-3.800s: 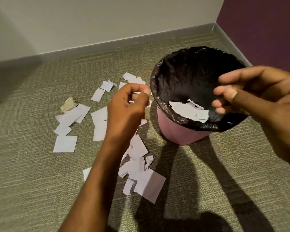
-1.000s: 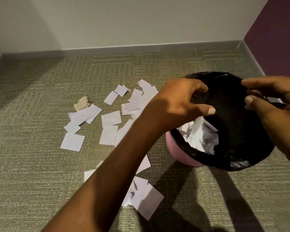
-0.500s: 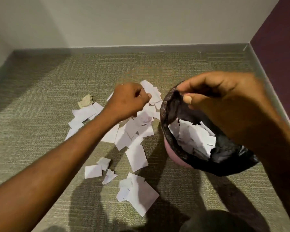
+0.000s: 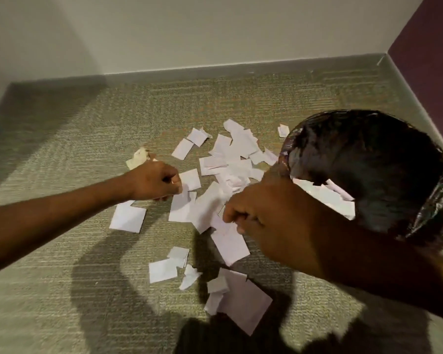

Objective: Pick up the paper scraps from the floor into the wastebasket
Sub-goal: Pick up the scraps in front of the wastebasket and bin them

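carpet [image 4: 62, 277]; left hand [image 4: 156, 183], right hand [image 4: 251, 213], each in a pinch on paper scraps [image 4: 184, 210]

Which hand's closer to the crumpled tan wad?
Left. The left hand is right next to the tan wad, just right of it; the right hand is farther right, beside the wastebasket.

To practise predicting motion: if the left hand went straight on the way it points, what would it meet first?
Most likely the white paper scrap lying just beyond the knuckles of the left hand; whether they already touch is unclear.
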